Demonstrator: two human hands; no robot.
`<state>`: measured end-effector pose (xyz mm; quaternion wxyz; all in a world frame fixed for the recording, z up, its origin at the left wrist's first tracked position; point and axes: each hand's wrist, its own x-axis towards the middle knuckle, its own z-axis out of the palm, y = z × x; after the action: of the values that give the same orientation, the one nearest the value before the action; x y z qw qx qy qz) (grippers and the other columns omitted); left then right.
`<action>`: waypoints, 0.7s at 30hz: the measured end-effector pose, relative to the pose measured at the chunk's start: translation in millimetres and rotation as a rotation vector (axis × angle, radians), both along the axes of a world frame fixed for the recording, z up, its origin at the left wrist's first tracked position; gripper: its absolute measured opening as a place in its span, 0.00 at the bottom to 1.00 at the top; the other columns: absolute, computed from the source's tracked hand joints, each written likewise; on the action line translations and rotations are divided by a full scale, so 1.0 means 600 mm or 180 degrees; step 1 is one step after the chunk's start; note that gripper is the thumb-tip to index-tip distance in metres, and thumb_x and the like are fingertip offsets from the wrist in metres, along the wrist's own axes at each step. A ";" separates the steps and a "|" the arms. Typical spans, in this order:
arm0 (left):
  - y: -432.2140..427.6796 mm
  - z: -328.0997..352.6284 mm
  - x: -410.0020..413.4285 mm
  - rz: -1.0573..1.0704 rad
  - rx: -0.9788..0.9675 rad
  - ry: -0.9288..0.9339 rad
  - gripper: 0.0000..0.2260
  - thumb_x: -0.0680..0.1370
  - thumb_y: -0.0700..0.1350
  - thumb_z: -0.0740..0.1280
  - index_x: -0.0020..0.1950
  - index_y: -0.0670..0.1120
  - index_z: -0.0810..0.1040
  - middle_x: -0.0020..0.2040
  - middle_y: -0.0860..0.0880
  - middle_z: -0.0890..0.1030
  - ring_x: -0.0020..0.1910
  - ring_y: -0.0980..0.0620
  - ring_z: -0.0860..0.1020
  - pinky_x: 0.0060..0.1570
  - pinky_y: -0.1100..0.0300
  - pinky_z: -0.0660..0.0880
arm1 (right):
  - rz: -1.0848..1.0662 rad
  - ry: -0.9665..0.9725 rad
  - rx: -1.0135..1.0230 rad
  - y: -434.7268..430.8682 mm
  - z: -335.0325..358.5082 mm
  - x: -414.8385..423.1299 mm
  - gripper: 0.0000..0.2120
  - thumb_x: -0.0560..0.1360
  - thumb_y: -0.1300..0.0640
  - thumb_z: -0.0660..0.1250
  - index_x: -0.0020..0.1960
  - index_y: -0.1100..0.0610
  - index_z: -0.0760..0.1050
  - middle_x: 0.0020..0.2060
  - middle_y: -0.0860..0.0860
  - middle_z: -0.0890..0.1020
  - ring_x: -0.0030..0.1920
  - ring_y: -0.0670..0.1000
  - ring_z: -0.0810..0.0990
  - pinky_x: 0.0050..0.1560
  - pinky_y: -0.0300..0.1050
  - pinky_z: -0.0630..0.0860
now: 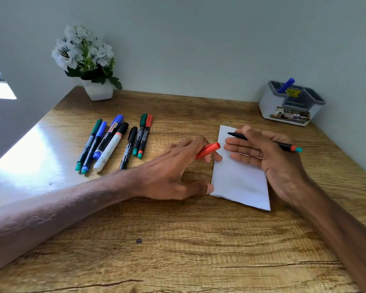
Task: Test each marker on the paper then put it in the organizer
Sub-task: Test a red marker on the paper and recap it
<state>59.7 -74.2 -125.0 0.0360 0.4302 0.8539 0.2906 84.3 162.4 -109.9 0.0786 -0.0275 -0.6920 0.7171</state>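
Observation:
A folded white paper (pixel 239 180) lies on the wooden desk. My left hand (pixel 178 172) holds a red cap (pixel 208 150) in its fingers, and its thumb presses the paper's left edge. Over the paper, my right hand (pixel 270 157) holds an uncapped black marker (pixel 283 145) with a red and teal end, its tip pointing left. Several capped markers (pixel 114 142) lie in a loose row at the left. At the back right stands a grey and white organizer (pixel 292 106) with one blue marker (pixel 285 85) standing in it.
A white pot of white flowers (pixel 89 62) stands at the back left corner. The wall runs close behind the desk and along its right side. The desk's left edge drops off beside a bright glare patch.

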 end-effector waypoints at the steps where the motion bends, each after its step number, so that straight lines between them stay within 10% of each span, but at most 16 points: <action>1: 0.000 0.000 0.000 0.0022 0.0015 -0.0018 0.19 0.77 0.57 0.72 0.57 0.56 0.64 0.70 0.61 0.72 0.68 0.60 0.69 0.69 0.48 0.67 | -0.0015 -0.0001 -0.0013 0.000 0.000 0.002 0.12 0.78 0.58 0.71 0.56 0.65 0.82 0.49 0.61 0.87 0.51 0.60 0.88 0.54 0.53 0.84; 11: 0.004 0.002 0.001 0.0204 0.0264 -0.0358 0.23 0.73 0.60 0.76 0.56 0.54 0.66 0.67 0.62 0.77 0.68 0.62 0.73 0.70 0.47 0.70 | 0.0249 0.0067 -0.0019 -0.004 -0.010 0.003 0.08 0.76 0.65 0.69 0.53 0.67 0.82 0.45 0.65 0.85 0.43 0.58 0.85 0.46 0.56 0.85; 21: 0.003 0.003 -0.004 0.0321 0.0282 -0.0416 0.25 0.71 0.59 0.79 0.56 0.52 0.67 0.55 0.73 0.75 0.58 0.72 0.73 0.58 0.71 0.70 | 0.0987 0.0712 0.0884 -0.011 -0.023 0.012 0.01 0.70 0.70 0.73 0.42 0.68 0.82 0.31 0.67 0.81 0.26 0.60 0.78 0.28 0.49 0.79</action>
<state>57.6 -72.1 -123.4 0.0579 0.3679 0.8567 0.3569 91.2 155.7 -124.0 0.0467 0.1698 -0.7670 0.6170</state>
